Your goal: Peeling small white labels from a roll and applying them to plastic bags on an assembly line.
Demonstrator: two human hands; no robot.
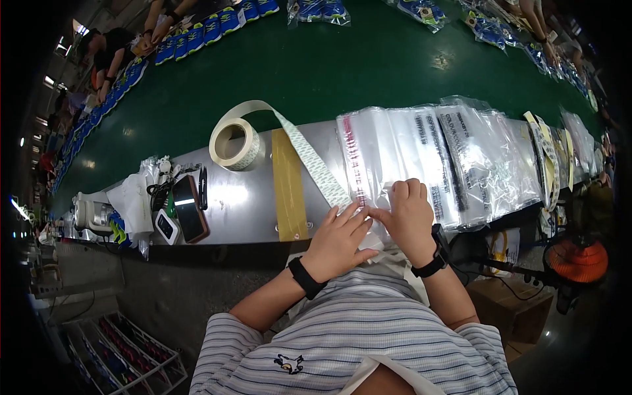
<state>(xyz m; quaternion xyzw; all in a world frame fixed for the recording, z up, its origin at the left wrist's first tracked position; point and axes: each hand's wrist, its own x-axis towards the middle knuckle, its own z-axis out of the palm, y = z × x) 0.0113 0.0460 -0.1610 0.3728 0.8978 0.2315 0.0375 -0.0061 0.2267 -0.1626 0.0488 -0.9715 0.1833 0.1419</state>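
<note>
A long strip of small printed labels (pixel 315 161) runs from its roll (pixel 227 146) down to my left hand (pixel 334 246). My left fingers close over the strip's near end, thumb below. Close beside it, my right hand (pixel 409 218) is over the left part of a row of clear plastic bags (pixel 388 141). Its thumb points toward the left fingertips and its fingers are bent; whatever they pinch is too small or hidden to make out. The bags lie overlapped, with red and black print along their edges.
On the metal table (pixel 237 214) lie yellow tape (pixel 287 191), a phone (pixel 189 209) and a white device (pixel 167 227). Beyond is a green surface (pixel 316 72) with bagged blue shoes (pixel 322 10). Co-workers' hands (pixel 155 36) are at the far side. An orange fan (pixel 576 258) stands right.
</note>
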